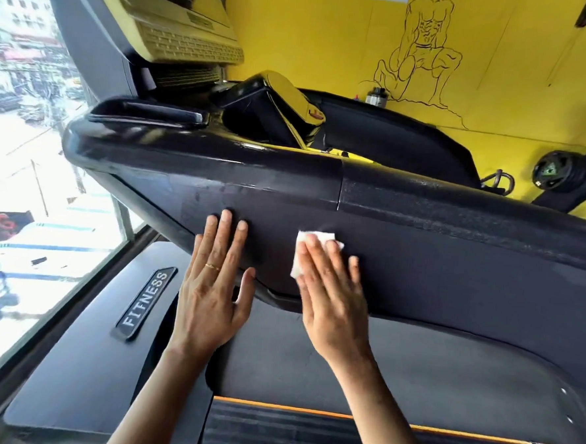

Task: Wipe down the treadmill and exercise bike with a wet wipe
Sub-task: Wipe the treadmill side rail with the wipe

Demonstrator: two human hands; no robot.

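Observation:
The black treadmill fills the view; its wide front panel [453, 266] slopes below the console rail. My right hand [332, 293] lies flat with straight fingers on a white wet wipe [305, 248] and presses it against the panel. The wipe shows above and left of the fingers; the rest is hidden under the hand. My left hand [214, 285], wearing a thin gold ring, rests flat and open on the same panel, a little to the left. The treadmill belt [340, 441] with an orange front strip lies below. No exercise bike is in view.
A motor cover with a FITNESS badge [144, 303] sits at lower left beside a large window [20, 171]. The console screen [180, 19] hangs above. A yellow wall [330, 45] with a line drawing, a small jar [377, 97] and weight plates [555, 176] stand behind.

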